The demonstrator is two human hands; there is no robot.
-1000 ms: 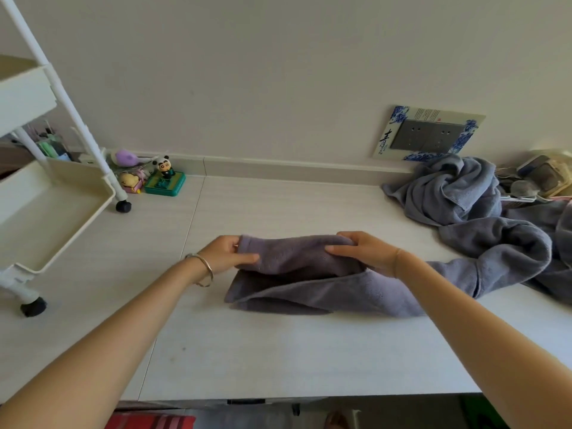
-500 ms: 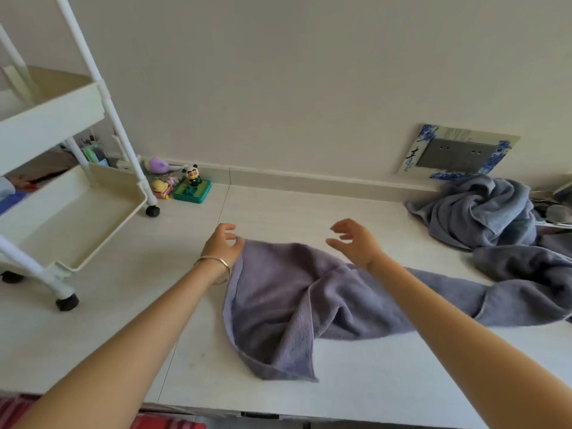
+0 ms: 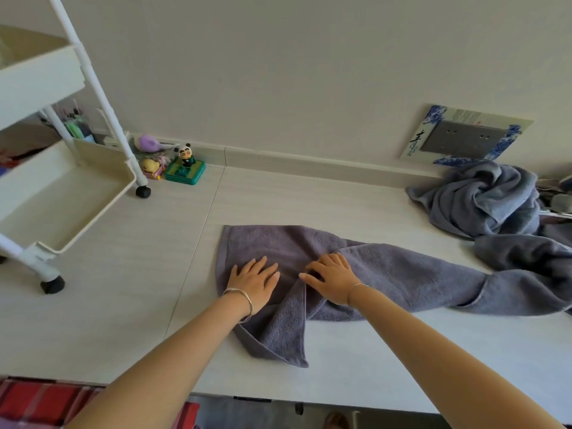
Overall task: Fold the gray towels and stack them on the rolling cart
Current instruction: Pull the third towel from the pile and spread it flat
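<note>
The rolling cart at the far left is cut off by the frame edge: only two cream trays with rounded corners, thin white posts and two black casters show, and what lies behind its posts is too cluttered to make out. A red striped cloth peeks in at the near left corner, mostly out of view. Against the wall past the cart sit small glossy toys, among them a panda figure on a green base; the ones beside it are blurred. The table is pale with a faint wood grain and one thin seam. The left hand, with a metal bangle on its wrist, lies palm down on the gray towel, fingers straight and slightly spread. The towel is thick, nubbly terry with a stitched hem; its left end is spread flat at mid-table, one corner hangs in a point toward the near edge, and its right end trails off twisted toward the right, where the frame cuts it. The right hand, with a thin bracelet on its wrist, rests on a raised fold just beside the left hand, fingers fanned and a little bent, thumb stretched left; what its palm covers is hidden. On the wall at the right hangs a gray socket plate with a blue-and-white surround. Below it lies a crumpled heap of towels, bluish gray and soft; the objects behind it are cut off and unclear.
</note>
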